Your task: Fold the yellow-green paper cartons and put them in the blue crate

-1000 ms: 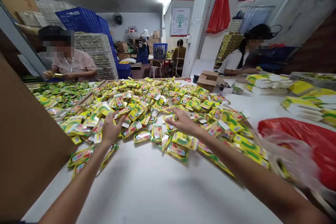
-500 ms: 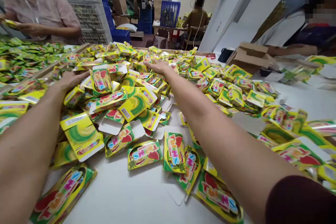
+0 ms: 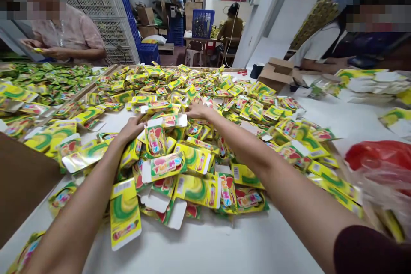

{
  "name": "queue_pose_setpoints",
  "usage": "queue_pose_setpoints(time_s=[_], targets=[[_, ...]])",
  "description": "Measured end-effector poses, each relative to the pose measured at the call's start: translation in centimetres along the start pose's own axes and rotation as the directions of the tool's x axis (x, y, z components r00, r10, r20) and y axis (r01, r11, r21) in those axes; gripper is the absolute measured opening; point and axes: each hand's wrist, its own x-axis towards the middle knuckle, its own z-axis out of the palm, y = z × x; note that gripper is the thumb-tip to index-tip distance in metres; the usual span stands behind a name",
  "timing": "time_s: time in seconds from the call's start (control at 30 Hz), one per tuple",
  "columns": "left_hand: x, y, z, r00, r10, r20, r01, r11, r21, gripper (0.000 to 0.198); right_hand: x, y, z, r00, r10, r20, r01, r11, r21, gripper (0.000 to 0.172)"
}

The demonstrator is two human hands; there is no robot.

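Both arms reach into a wide heap of small yellow-green cardboard boxes printed "TWINS" (image 3: 163,167), some with white flaps sticking out. My left hand (image 3: 132,128) rests against the left side of the nearer boxes, fingers stretched and partly hidden by them. Farther in, my right hand (image 3: 198,110) lies on the heap with its fingers spread. Neither hand grips a box; a cluster of boxes sits between my forearms. One box (image 3: 125,214) with a yellow and green swirl lies at the cluster's near left edge.
A wooden divider (image 3: 86,85) separates green packets (image 3: 58,79) at left. A brown cardboard panel (image 3: 25,180) stands at near left. At right are an open carton (image 3: 278,75) and a red plastic bag (image 3: 382,158). People sit at left, right and behind.
Both hands have come back toward me, and the left has moved inward. Boxes between the arms are bunched closer together. The view has shifted, showing the panel and red bag.
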Motion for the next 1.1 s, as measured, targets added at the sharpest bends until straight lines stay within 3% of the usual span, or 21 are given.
queue_pose_setpoints(time_s=[0.1,0.23,0.43,0.5,0.6,0.67,0.77,0.8,0.87,0.9,0.93,1.0,1.07,1.1], targets=[[-5.6,2.1,0.3,0.993,-0.008,0.121,0.010,1.000,-0.010,0.071,-6.4,0.1,0.3,1.000,0.013,0.014,-0.013,1.000,-0.022,0.076],[-12.2,5.0,0.7,0.992,0.020,0.125,-0.019,1.000,-0.013,0.075,-14.1,0.2,0.9,0.999,0.035,0.017,-0.034,0.998,-0.043,0.076],[-17.5,9.5,0.8,0.994,0.031,0.105,-0.030,0.999,-0.017,0.080,-22.1,-0.3,0.7,0.997,0.068,-0.045,-0.070,0.997,-0.043,0.069],[-18.7,10.6,0.2,0.997,0.033,0.066,-0.032,0.999,-0.019,0.076,-24.4,-0.4,0.0,0.995,0.077,-0.069,-0.080,0.996,-0.028,0.063],[-21.2,12.0,-2.0,0.993,0.082,-0.086,-0.089,0.993,-0.072,0.071,-29.1,-0.5,-1.1,0.989,0.090,-0.115,-0.091,0.996,-0.009,0.060],[-24.1,12.9,-4.0,0.973,0.119,-0.197,-0.144,0.983,-0.118,0.067,-33.4,-1.3,-0.9,0.967,0.093,-0.236,-0.088,0.996,0.030,0.056],[-31.1,14.3,-5.9,0.944,0.113,-0.311,-0.169,0.972,-0.161,0.051,-40.9,-4.5,2.0,0.866,0.137,-0.481,-0.044,0.979,0.199,0.027],[-33.8,14.7,-5.9,0.936,0.089,-0.340,-0.158,0.971,-0.180,0.043,-43.4,-5.9,3.6,0.864,0.166,-0.475,-0.036,0.962,0.271,0.020],[-39.4,15.2,-4.7,0.929,0.058,-0.365,-0.140,0.969,-0.203,0.028,-47.4,-9.0,7.1,0.904,0.222,-0.366,-0.070,0.920,0.386,0.019],[-41.9,15.3,-3.7,0.937,0.113,-0.331,-0.187,0.961,-0.203,0.025,-48.8,-10.4,8.8,0.918,0.237,-0.318,-0.086,0.901,0.424,0.018],[-44.0,15.2,-2.4,0.934,0.244,-0.260,-0.296,0.938,-0.182,0.025,-49.8,-11.7,10.3,0.927,0.244,-0.284,-0.097,0.890,0.446,0.021],[-47.1,14.7,0.0,0.851,0.522,-0.052,-0.524,0.840,-0.142,0.037,-50.5,-13.4,12.5,0.932,0.249,-0.264,-0.099,0.874,0.475,0.033],[-48.3,14.2,1.7,0.748,0.656,0.103,-0.644,0.754,-0.127,0.048,-50.2,-14.1,13.6,0.931,0.250,-0.266,-0.074,0.844,0.532,0.036],[-48.4,14.0,2.1,0.725,0.674,0.145,-0.663,0.739,-0.122,0.051,-50.0,-14.1,13.7,0.935,0.254,-0.248,-0.061,0.803,0.593,0.035]])
